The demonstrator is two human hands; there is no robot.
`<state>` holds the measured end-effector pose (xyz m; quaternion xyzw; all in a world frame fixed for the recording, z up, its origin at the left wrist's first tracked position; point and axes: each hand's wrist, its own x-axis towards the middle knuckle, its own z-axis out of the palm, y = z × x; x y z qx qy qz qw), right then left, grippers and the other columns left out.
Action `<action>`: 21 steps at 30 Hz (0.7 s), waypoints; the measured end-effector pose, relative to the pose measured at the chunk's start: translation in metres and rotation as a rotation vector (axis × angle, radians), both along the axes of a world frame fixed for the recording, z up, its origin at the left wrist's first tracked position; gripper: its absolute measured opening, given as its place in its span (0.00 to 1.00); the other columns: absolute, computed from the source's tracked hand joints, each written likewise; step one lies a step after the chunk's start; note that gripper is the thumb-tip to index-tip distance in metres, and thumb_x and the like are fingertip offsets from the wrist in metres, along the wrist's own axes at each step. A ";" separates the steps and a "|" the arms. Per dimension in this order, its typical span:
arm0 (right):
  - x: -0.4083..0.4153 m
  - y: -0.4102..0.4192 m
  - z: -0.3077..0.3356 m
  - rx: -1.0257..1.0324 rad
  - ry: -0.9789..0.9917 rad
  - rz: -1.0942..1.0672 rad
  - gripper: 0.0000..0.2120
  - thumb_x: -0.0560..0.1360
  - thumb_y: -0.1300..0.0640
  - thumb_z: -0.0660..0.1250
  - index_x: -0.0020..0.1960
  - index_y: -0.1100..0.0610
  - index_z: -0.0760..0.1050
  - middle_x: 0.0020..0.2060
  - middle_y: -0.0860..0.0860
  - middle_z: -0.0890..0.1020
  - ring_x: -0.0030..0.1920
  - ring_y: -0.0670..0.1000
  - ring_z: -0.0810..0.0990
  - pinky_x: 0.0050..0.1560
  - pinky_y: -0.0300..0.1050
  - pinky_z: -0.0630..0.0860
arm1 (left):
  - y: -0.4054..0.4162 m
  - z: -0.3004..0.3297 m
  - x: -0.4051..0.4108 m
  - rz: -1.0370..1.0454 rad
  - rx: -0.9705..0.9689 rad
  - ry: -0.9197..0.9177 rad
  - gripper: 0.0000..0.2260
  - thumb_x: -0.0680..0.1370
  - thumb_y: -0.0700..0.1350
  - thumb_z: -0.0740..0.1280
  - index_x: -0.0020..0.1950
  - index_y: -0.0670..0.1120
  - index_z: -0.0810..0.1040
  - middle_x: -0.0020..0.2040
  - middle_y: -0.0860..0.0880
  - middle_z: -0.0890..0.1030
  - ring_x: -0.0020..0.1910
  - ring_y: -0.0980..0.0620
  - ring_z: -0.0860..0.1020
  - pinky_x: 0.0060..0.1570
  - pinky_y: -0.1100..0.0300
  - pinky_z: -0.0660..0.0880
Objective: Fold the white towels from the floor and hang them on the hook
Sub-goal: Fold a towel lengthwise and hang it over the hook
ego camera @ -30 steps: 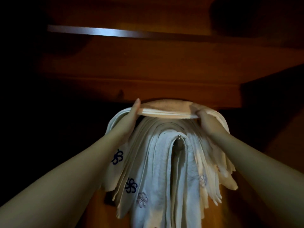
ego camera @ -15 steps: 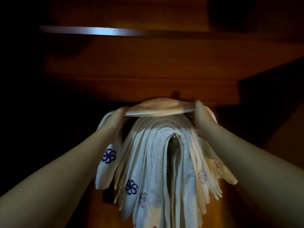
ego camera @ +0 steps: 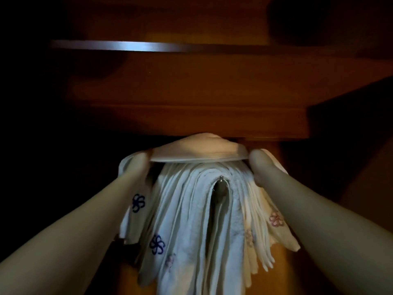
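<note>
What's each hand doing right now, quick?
Left hand: closed on the left end of the folded towel.
Right hand: closed on its right end, above the hook.

The hanging towels (ego camera: 197, 231) are soft white terry cloth, nubbly and matt, some stitched with blue or pink flowers. The hook (ego camera: 221, 184) beneath them is shiny metal. The cabinet (ego camera: 191, 92) behind is smooth brown wood with a dull sheen.

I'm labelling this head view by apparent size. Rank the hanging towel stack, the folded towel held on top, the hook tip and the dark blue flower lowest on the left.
1. Hanging towel stack
2. Folded towel
3. Blue flower
4. Hook tip
</note>
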<state>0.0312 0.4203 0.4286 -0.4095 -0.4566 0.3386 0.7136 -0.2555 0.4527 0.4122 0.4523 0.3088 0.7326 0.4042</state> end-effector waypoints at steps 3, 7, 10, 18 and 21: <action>0.007 -0.001 0.002 0.014 -0.052 -0.037 0.14 0.82 0.52 0.62 0.62 0.58 0.78 0.52 0.59 0.84 0.50 0.58 0.83 0.52 0.52 0.81 | -0.004 -0.007 0.013 -0.048 0.050 0.054 0.14 0.84 0.46 0.60 0.66 0.43 0.77 0.59 0.41 0.83 0.59 0.44 0.81 0.62 0.51 0.77; 0.045 -0.007 0.000 0.027 0.019 -0.133 0.19 0.78 0.39 0.66 0.52 0.55 0.79 0.41 0.56 0.85 0.28 0.51 0.82 0.20 0.34 0.69 | -0.014 0.008 0.066 -0.156 0.102 0.106 0.15 0.84 0.43 0.58 0.67 0.38 0.75 0.57 0.39 0.83 0.56 0.44 0.81 0.60 0.56 0.77; 0.046 0.000 0.013 -0.043 -0.010 -0.113 0.23 0.80 0.38 0.61 0.65 0.55 0.76 0.53 0.56 0.83 0.36 0.52 0.80 0.28 0.40 0.67 | -0.015 0.019 0.069 -0.094 0.092 0.119 0.13 0.84 0.46 0.59 0.65 0.43 0.76 0.56 0.43 0.83 0.52 0.48 0.82 0.54 0.60 0.78; 0.026 0.022 0.006 -0.037 -0.149 -0.057 0.17 0.81 0.46 0.64 0.42 0.57 0.79 0.31 0.56 0.84 0.36 0.56 0.82 0.36 0.49 0.77 | 0.008 0.010 0.030 0.197 -0.025 0.193 0.15 0.82 0.44 0.63 0.67 0.40 0.77 0.56 0.43 0.79 0.54 0.45 0.77 0.49 0.56 0.71; 0.049 0.024 -0.001 -0.044 -0.111 -0.110 0.20 0.75 0.38 0.68 0.44 0.57 0.80 0.34 0.56 0.84 0.36 0.57 0.81 0.43 0.49 0.78 | 0.001 0.018 0.060 0.166 0.077 0.233 0.09 0.82 0.42 0.61 0.53 0.42 0.81 0.49 0.42 0.81 0.50 0.44 0.78 0.47 0.56 0.71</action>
